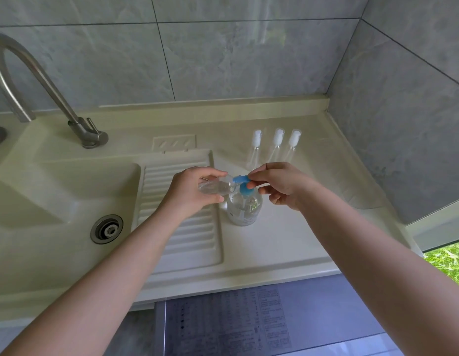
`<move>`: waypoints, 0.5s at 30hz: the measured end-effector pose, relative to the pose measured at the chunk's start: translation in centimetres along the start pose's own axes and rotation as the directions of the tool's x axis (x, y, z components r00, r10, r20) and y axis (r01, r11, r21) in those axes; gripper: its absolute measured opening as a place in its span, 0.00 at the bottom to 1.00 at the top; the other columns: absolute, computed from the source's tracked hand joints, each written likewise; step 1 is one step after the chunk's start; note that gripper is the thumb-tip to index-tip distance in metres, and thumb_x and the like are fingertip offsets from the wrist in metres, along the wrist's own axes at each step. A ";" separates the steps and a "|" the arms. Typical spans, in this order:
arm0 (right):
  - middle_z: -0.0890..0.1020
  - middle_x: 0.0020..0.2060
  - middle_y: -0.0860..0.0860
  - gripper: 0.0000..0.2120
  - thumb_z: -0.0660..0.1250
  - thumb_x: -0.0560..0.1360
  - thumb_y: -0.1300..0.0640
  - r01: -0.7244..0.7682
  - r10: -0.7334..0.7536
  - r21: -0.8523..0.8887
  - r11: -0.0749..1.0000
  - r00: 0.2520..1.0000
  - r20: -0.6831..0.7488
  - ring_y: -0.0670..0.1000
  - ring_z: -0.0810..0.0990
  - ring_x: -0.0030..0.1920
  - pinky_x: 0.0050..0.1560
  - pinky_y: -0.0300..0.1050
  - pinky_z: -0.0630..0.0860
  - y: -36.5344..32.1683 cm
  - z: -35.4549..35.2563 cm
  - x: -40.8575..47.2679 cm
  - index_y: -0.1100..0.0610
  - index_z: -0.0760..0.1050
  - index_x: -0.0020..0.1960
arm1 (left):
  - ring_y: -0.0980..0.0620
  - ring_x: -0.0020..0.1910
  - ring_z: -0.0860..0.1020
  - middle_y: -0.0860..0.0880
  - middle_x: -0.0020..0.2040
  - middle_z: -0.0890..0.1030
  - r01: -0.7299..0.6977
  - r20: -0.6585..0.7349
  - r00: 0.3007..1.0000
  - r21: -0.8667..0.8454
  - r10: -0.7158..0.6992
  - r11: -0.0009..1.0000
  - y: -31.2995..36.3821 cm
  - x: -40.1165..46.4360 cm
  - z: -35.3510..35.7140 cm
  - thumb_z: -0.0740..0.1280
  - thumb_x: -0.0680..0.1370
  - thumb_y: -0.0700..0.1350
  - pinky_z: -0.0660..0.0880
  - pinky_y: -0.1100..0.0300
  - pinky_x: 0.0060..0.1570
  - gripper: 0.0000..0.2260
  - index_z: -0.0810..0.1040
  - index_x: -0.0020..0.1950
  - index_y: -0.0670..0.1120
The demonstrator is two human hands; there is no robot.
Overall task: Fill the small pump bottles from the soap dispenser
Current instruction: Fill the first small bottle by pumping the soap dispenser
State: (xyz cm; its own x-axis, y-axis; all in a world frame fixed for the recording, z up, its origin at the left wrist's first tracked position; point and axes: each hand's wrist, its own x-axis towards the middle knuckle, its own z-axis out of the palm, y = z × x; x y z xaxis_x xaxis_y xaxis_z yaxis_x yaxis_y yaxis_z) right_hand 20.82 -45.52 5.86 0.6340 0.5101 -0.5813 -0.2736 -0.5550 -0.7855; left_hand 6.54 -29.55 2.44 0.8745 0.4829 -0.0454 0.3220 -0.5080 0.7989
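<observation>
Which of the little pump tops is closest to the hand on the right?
The leftmost white pump top of the three lying in a row; its tube ends just above the right hand, while the other two lie farther right.

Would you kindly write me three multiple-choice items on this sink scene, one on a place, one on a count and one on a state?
1. Where does the soap dispenser stand?
A. in the sink basin
B. on the counter right of the ribbed drainboard
C. on the floor

2. How many pump tops lie at the back of the counter?
A. three
B. one
C. five

3. What is the left hand doing?
A. hanging idle
B. turning the tap
C. holding a small clear bottle at the dispenser's blue spout

Answers: 1 B, it stands beside the ribs; 2 A, three white heads lie in a row; 3 C, its fingers wrap the bottle while the right hand touches the pump.
</observation>
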 end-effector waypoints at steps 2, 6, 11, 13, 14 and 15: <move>0.86 0.37 0.49 0.01 0.69 0.78 0.59 0.017 -0.017 -0.003 1.000 1.000 -0.007 0.46 0.74 0.31 0.30 0.37 0.60 0.2 0.1 0.1 0.54 0.79 0.49 | 0.79 0.46 0.73 0.57 0.54 0.82 -0.005 -0.004 1.000 -0.004 0.005 1.000 0.0 -0.1 0.0 0.81 0.66 0.38 0.65 0.84 0.46 0.25 0.83 0.60 0.54; 0.85 0.37 0.49 0.01 0.68 0.78 0.58 0.029 -0.029 0.002 1.000 0.999 -0.020 0.47 0.74 0.32 0.31 0.39 0.60 0.7 0.4 0.3 0.54 0.79 0.47 | 0.78 0.45 0.73 0.57 0.54 0.82 0.005 0.004 1.000 -0.002 -0.005 1.000 -0.1 0.0 0.1 0.81 0.66 0.38 0.65 0.84 0.46 0.25 0.83 0.60 0.53; 0.86 0.37 0.49 0.01 0.68 0.78 0.59 0.032 -0.032 -0.004 0.999 0.999 -0.012 0.46 0.74 0.31 0.31 0.38 0.61 0.5 0.2 0.2 0.54 0.79 0.48 | 0.69 0.51 0.76 0.57 0.55 0.82 0.016 -0.013 1.000 0.008 -0.016 1.000 -0.1 0.1 0.2 0.81 0.65 0.39 0.67 0.82 0.49 0.26 0.83 0.59 0.56; 0.86 0.38 0.49 0.01 0.68 0.78 0.59 0.032 -0.032 -0.001 0.999 0.999 0.001 0.45 0.74 0.31 0.30 0.37 0.60 0.3 0.0 0.2 0.54 0.79 0.48 | 0.70 0.50 0.75 0.56 0.55 0.82 0.013 -0.025 1.000 0.009 -0.013 1.000 0.1 0.1 0.1 0.81 0.65 0.38 0.65 0.83 0.47 0.26 0.83 0.59 0.55; 0.86 0.38 0.49 0.01 0.68 0.78 0.58 0.032 -0.032 -0.007 0.999 0.999 0.003 0.45 0.74 0.31 0.30 0.37 0.61 0.3 0.0 0.3 0.54 0.79 0.49 | 0.70 0.50 0.75 0.56 0.55 0.82 0.013 -0.029 0.999 0.008 -0.013 1.000 0.1 0.1 0.1 0.81 0.65 0.38 0.65 0.83 0.46 0.26 0.83 0.60 0.55; 0.86 0.38 0.49 0.01 0.68 0.78 0.58 0.034 -0.034 -0.014 0.999 0.999 0.001 0.45 0.74 0.31 0.29 0.37 0.60 0.4 0.1 0.3 0.54 0.78 0.49 | 0.70 0.50 0.75 0.55 0.55 0.82 0.015 -0.029 0.999 0.011 -0.015 1.000 0.1 0.1 0.1 0.81 0.65 0.39 0.64 0.83 0.46 0.26 0.83 0.60 0.55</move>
State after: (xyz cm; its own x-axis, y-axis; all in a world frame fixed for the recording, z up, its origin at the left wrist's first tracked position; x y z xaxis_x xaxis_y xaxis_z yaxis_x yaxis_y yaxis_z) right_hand 20.82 -45.53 5.42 0.6418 0.5293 -0.5548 -0.2422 -0.5466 -0.8016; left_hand 6.72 -29.58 2.47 0.8587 0.5110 -0.0397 0.3391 -0.5083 0.7917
